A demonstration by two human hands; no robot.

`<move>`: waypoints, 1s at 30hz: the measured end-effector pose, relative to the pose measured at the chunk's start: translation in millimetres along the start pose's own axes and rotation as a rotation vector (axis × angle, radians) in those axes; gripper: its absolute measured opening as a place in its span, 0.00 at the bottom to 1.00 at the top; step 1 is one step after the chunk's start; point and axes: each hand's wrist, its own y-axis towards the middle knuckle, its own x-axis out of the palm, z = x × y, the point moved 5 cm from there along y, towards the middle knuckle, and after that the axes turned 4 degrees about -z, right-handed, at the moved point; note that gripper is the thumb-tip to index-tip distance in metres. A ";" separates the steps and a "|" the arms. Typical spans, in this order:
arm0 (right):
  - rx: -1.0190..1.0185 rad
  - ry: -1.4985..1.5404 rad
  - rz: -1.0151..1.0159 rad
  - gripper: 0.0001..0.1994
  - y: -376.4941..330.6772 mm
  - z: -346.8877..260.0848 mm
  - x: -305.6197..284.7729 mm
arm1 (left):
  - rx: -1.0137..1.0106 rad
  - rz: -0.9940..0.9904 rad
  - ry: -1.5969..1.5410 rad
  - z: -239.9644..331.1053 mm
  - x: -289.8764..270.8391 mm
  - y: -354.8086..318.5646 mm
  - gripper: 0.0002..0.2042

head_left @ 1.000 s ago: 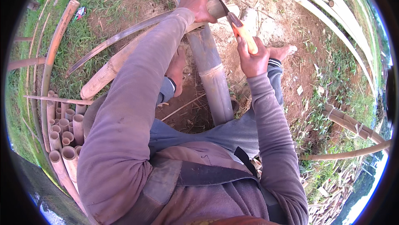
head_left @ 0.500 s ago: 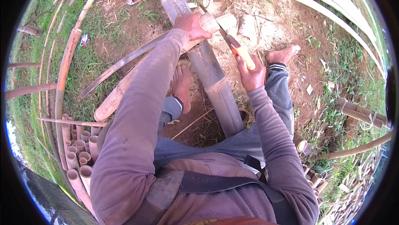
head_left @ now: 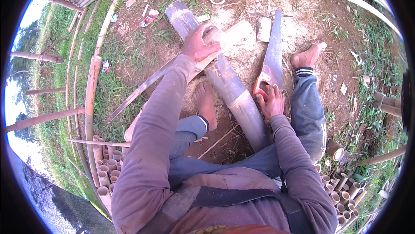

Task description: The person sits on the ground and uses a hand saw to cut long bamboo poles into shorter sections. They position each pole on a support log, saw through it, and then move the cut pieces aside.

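While clamping a bamboo tube (head_left: 212, 36) in the left hand (head_left: 198, 45), now has the saw (head_left: 274, 50) off it, just beyond the right hand (head_left: 273, 103), in an unclear grip. With hands apart, apparently pauses cutting.

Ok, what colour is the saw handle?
The saw handle is mostly orange-red; it shows best in the head view.

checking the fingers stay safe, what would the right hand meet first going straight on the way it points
The right hand would most likely meet the handsaw's orange handle, just at its fingertips; they may already touch it, though depth is unclear.
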 end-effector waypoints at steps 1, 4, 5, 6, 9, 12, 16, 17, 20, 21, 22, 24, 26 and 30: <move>0.034 -0.020 0.002 0.29 -5.5 2.2 4.2 | 0.075 0.062 -0.124 -7.3 -5.2 -5.5 0.47; 0.115 0.092 -0.027 0.27 5.1 2.9 -11.7 | 0.069 -0.045 0.119 -41.9 -40.5 -48.0 0.51; 0.152 0.114 -0.012 0.27 7.0 10.2 -17.5 | 0.069 -0.099 0.242 -47.4 -51.3 -70.6 0.54; 0.166 0.128 0.038 0.26 7.2 10.6 -25.8 | 0.088 -0.157 0.365 -50.0 -62.3 -98.3 0.57; 0.176 0.156 0.038 0.24 7.5 11.1 -30.4 | -0.020 -0.238 0.325 -115.0 -83.7 -191.3 0.67; 0.132 0.161 0.026 0.24 -7.6 -5.0 -32.2 | -0.101 -0.240 0.150 -138.2 -59.6 -251.3 0.66; 0.017 0.191 -0.040 0.24 -37.0 -47.1 -49.3 | -0.090 -0.341 0.129 -89.0 -42.0 -281.0 0.59; 0.009 0.197 -0.036 0.24 -50.8 -57.5 -64.5 | -0.043 -0.370 0.130 -67.7 -40.1 -272.4 0.57; -0.068 0.378 0.004 0.25 -75.4 -92.4 -64.5 | 0.112 -0.386 0.145 7.8 -67.4 -255.9 0.53; -0.082 0.435 -0.025 0.26 -85.6 -104.6 -69.5 | 0.167 -0.387 0.149 32.8 -75.7 -247.2 0.51; -0.084 0.504 -0.044 0.27 -90.4 -118.6 -65.8 | 0.230 -0.384 0.161 60.3 -88.0 -235.0 0.50; -0.081 0.649 -0.116 0.31 -89.5 -146.2 -70.6 | 0.355 -0.373 0.180 116.3 -101.2 -214.1 0.46; -0.060 0.882 -0.164 0.36 -90.0 -188.0 -107.8 | 0.467 -0.318 0.217 169.3 -117.9 -196.1 0.43; -0.118 1.605 0.205 0.48 -70.4 -223.0 -159.1 | 0.712 -0.200 0.357 286.4 -117.0 -177.0 0.40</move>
